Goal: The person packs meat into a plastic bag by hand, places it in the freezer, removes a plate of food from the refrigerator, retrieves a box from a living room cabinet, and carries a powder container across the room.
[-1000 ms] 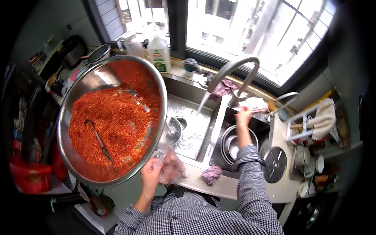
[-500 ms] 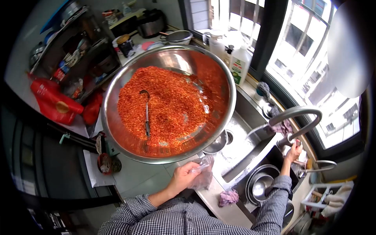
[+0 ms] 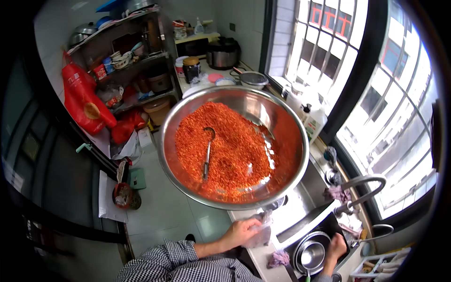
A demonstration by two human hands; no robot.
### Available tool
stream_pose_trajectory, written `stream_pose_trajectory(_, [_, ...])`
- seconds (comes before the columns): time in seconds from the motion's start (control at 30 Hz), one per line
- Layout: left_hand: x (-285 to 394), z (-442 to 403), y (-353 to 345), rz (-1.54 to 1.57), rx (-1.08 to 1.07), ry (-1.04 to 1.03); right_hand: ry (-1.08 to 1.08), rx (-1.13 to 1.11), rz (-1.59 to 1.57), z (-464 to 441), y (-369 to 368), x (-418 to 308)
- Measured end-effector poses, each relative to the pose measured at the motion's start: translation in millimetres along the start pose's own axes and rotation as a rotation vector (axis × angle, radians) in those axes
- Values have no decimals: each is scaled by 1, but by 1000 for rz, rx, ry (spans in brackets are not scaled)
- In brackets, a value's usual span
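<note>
Head view, from where I stood: the left hand (image 3: 244, 231) had its grip pinching the upper part of a clear plastic bag (image 3: 258, 238), which hung at the edge of the tabletop (image 3: 261, 259), beside a crumpled purple rag (image 3: 279, 258). The right hand (image 3: 335, 248) was over the dark sink basin (image 3: 330, 223), near the nested steel bowls (image 3: 299, 245); blur concealed whether its grip was closed or held anything. The large steel mixing bowl (image 3: 292, 141) stood just beyond the bag, with a hooked-end utensil (image 3: 208, 152) lying on the red chili flakes (image 3: 230, 136).

Correct handling, in my judgement, required a firm pinch on gathered plastic, the bag's weight hanging straight, and its film clear of the bowl rim. The right wrist needed clearance from the bowls, and wet fingers had to be kept off the flakes.
</note>
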State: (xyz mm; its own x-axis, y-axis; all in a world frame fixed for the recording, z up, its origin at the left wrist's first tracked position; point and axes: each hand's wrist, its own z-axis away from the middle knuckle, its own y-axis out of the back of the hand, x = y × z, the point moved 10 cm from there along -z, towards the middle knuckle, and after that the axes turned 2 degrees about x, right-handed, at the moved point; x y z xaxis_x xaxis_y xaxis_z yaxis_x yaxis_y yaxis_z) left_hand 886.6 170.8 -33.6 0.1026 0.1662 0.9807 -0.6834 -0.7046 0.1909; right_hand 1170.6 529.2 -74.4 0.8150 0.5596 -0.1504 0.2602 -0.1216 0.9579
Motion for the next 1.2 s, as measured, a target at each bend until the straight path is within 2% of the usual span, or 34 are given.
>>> stream_pose_trajectory(0.03, [7, 6, 11, 23, 14, 5, -117, 325, -183, 14, 42, 5])
stream_pose_trajectory(0.07, [10, 11, 20, 53, -38, 55, -110, 540, -251, 29, 70, -3])
stream_pose_trajectory(0.1, [8, 19, 30, 52, -42, 51, -21, 564, -268, 38, 100, -48])
stream_pose_trajectory(0.17, [11, 24, 50, 54, -44, 13, 208, 273, -573, 56, 103, -155])
stream_pose_trajectory(0.2, [9, 31, 63, 27, -67, 65, 261, -48, -506, 74, 76, -203])
stream_pose_trajectory(0.23, [8, 37, 81, 42, -32, 38, 394, -266, -553, 105, 54, -257])
stream_pose_trajectory(0.3, [3, 53, 116, 71, 34, -10, 706, -432, -625, 167, 62, -379])
stream_pose_trajectory(0.37, [-1, 67, 157, -4, 99, -72, 787, -464, -795, 192, 60, -464])
stream_pose_trajectory(0.43, [-7, 86, 197, -82, 164, -124, 827, -692, -719, 221, 21, -518])
stream_pose_trajectory(0.47, [-19, 94, 222, -19, 180, 33, 860, -697, -867, 229, 23, -551])
stream_pose_trajectory(0.5, [-10, 102, 252, -71, 275, -37, 800, -808, -1030, 237, 19, -578])
stream_pose_trajectory(0.57, [-12, 116, 292, -166, 278, -42, 780, -868, -1226, 254, 10, -620])
stream_pose_trajectory(0.63, [-13, 126, 330, -230, 381, -139, 913, -892, -1152, 269, 21, -671])
stream_pose_trajectory(0.7, [-7, 131, 365, -199, 396, -134, 971, -834, -1178, 275, 7, -707])
stream_pose_trajectory(0.77, [-15, 128, 398, -55, 349, 57, 1010, -808, -1212, 270, 12, -747])
stream_pose_trajectory(0.8, [-9, 126, 415, -116, 363, 28, 987, -860, -1253, 271, 15, -764])
stream_pose_trajectory(0.9, [-10, 111, 460, -245, 385, -85, 1171, -719, -1101, 268, 29, -817])
stream_pose_trajectory(1.07, [-22, 67, 521, -266, 439, -100, 1259, -688, -1061, 263, 0, -885])
stream_pose_trajectory(1.17, [-30, 31, 549, -350, 416, -105, 1222, -852, -1242, 245, -4, -921])
stream_pose_trajectory(1.2, [-32, 19, 557, -383, 395, -119, 1093, -1042, -1466, 240, -14, -932])
